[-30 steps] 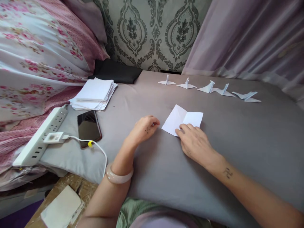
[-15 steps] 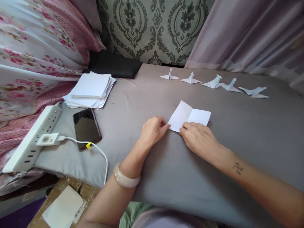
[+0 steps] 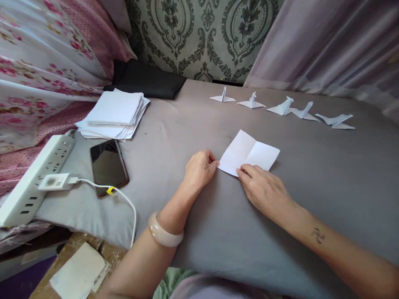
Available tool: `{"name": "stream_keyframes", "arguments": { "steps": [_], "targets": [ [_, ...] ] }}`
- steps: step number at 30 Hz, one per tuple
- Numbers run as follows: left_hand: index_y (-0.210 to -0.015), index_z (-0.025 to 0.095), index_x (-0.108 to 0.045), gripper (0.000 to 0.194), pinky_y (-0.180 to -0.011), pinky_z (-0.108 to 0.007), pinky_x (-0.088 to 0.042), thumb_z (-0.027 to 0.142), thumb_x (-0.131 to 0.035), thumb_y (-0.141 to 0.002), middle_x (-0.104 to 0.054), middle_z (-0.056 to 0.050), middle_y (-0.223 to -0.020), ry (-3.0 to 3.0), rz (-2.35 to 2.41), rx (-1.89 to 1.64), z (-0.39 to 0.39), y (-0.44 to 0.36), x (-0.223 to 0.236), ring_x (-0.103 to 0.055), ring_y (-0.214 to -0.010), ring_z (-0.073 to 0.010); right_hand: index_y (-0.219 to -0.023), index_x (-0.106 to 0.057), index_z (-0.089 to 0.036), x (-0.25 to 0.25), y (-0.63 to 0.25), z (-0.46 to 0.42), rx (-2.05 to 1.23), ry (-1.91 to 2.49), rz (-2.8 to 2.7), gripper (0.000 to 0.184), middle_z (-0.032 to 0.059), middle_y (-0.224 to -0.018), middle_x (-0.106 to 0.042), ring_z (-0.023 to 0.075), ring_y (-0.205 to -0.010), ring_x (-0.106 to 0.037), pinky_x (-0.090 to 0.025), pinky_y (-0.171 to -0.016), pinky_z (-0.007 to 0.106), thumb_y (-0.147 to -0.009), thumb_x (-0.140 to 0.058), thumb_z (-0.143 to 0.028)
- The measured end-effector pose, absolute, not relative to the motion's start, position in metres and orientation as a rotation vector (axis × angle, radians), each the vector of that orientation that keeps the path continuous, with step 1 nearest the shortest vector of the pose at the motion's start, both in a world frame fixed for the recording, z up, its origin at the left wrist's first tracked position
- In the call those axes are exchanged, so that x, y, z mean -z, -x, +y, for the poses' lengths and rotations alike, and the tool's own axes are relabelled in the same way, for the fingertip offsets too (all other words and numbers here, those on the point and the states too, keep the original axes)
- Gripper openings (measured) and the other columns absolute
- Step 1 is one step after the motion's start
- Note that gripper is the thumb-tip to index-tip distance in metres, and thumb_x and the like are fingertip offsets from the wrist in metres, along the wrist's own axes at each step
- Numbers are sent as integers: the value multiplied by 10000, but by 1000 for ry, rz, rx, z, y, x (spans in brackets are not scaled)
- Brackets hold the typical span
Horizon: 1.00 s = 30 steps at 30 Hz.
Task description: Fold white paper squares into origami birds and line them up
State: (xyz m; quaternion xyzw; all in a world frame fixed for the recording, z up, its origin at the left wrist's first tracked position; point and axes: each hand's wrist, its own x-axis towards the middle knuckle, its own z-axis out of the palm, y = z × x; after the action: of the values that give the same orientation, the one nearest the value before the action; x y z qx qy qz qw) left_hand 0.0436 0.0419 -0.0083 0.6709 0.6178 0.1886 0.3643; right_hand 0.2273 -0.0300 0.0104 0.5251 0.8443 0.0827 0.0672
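Observation:
A white sheet of paper with crease lines lies partly unfolded on the grey cloth surface. My left hand pinches its left corner between thumb and fingers. My right hand is closed on the near edge, its thumb and fingertips at the paper; part of that edge is hidden under the fingers. Beyond the sheet stand several folded paper cranes in a row, among them one at the left and one at the right end.
At the left lie a stack of white paper, a phone and a power strip with a charger and white cable. A black folded item rests behind. More paper sits on a box below.
The right hand's fingers have shifted slightly along the near edge, and the sheet has turned a little. My left hand keeps its pinch on the corner. The view has shifted slightly.

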Motion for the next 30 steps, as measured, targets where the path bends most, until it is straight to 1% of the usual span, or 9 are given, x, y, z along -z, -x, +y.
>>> {"name": "stream_keyframes", "arguments": {
  "steps": [8, 12, 15, 19, 24, 27, 30],
  "targets": [
    [-741, 196, -621, 35, -540, -245, -348, 217, -592, -739, -615, 7, -669, -1637, 1560, -491, 47, -43, 13, -514, -613, -137, -986, -654, -150, -12, -228, -27, -202, -1581, 2561, 229, 77, -958, -638, 188, -830, -562, -350, -696, 334, -940, -434, -110],
    [-793, 188, -654, 112, -527, -229, -344, 194, -554, -742, -583, 14, -645, -1654, 1487, -550, 46, -36, 12, -497, -592, -121, -925, -648, -156, -13, -228, -25, -193, -1557, 2549, 223, 68, -908, -626, 186, -805, -557, -343, -685, 336, -937, -431, -109],
    [-870, 194, -706, 209, -581, -233, -397, 178, -523, -771, -598, -2, -740, -1756, 1359, -597, 44, -31, 11, -521, -641, -120, -880, -639, -158, -15, -226, -23, -211, -1534, 2528, 230, 63, -875, -617, 188, -773, -553, -336, -669, 341, -932, -423, -100],
    [-906, 207, -753, 324, -723, -282, -463, 116, -465, -789, -639, -51, -919, -1933, 1318, -562, 40, -30, 11, -583, -778, -160, -853, -637, -159, -17, -225, -20, -213, -1497, 2544, 235, 64, -861, -617, 191, -765, -553, -336, -668, 339, -930, -421, -107],
    [-879, 202, -764, 314, -764, -313, -481, 115, -477, -784, -676, -56, -987, -1936, 1385, -524, 39, -31, 10, -618, -830, -194, -871, -663, -167, -22, -231, -14, -89, -1532, 2553, 258, 61, -915, -644, 164, -762, -569, -325, -635, 313, -952, -419, -149],
    [-917, 201, -764, 348, -796, -312, -483, 89, -461, -788, -679, -56, -1028, -1979, 1365, -490, 37, -29, 6, -624, -887, -202, -913, -681, -186, -23, -235, -11, 12, -1574, 2578, 279, 45, -950, -650, 143, -759, -582, -322, -621, 297, -972, -409, -194],
    [-965, 214, -760, 353, -806, -320, -480, 96, -464, -814, -671, -61, -1042, -2067, 1382, -439, 33, -28, 1, -617, -942, -218, -901, -689, -196, -24, -238, -7, 104, -1616, 2571, 300, 35, -941, -656, 137, -760, -596, -318, -614, 284, -983, -406, -257]
  ]
}}
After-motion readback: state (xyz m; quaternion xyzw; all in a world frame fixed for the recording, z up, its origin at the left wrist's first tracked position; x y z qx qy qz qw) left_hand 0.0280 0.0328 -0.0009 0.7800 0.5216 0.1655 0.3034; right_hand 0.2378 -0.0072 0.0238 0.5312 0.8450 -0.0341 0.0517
